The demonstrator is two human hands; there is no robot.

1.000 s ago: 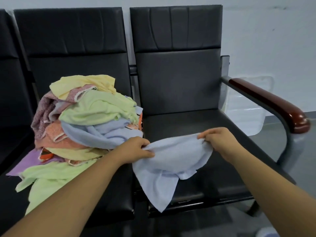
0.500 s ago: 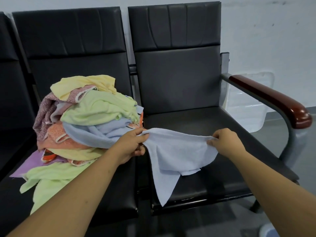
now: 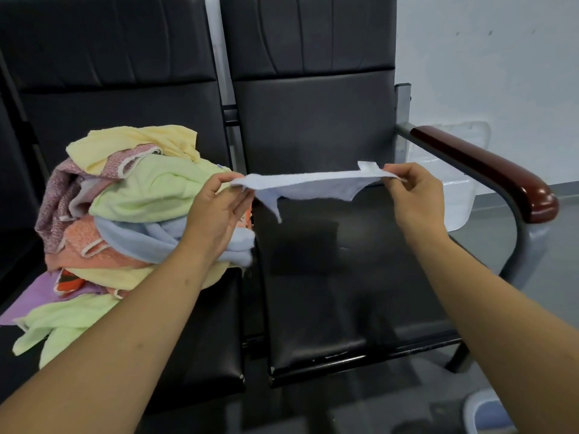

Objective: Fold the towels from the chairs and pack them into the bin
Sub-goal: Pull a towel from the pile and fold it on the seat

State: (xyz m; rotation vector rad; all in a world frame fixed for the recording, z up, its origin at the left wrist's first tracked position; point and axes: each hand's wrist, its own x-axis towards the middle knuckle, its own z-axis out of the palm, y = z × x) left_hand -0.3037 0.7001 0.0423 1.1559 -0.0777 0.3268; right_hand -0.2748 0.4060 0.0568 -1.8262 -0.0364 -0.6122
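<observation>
Hanging stretched between two hands, the small pale blue terry towel point(image 3: 310, 186) sits in the middle of the frame, up in the air over the seat of the right-hand black padded chair point(image 3: 344, 292) and touching nothing else. The left hand point(image 3: 216, 211) pinches its left corner between thumb and fingertips, the other fingers lying fairly straight. The right hand point(image 3: 413, 195) nips the opposite corner between thumb and forefinger, with the remaining fingers loosely curled beneath.

The top edge runs almost level, while a loose flap droops near the left hand. That tells me the cloth is light, limp and thin, with no stiffness of its own. It should not slip from a pinch, and it will sag wherever it is not held. The corners look like the right places to grip, and the bare seat below would serve for laying it flat.

At the left of the frame, a heap of crumpled towels point(image 3: 125, 214) in yellow, green, pink, orange and lilac fills the neighbouring seat. At the right, behind the dark red wooden armrest point(image 3: 488, 170), stands a clear plastic container point(image 3: 454, 202), which I take for the bin.
</observation>
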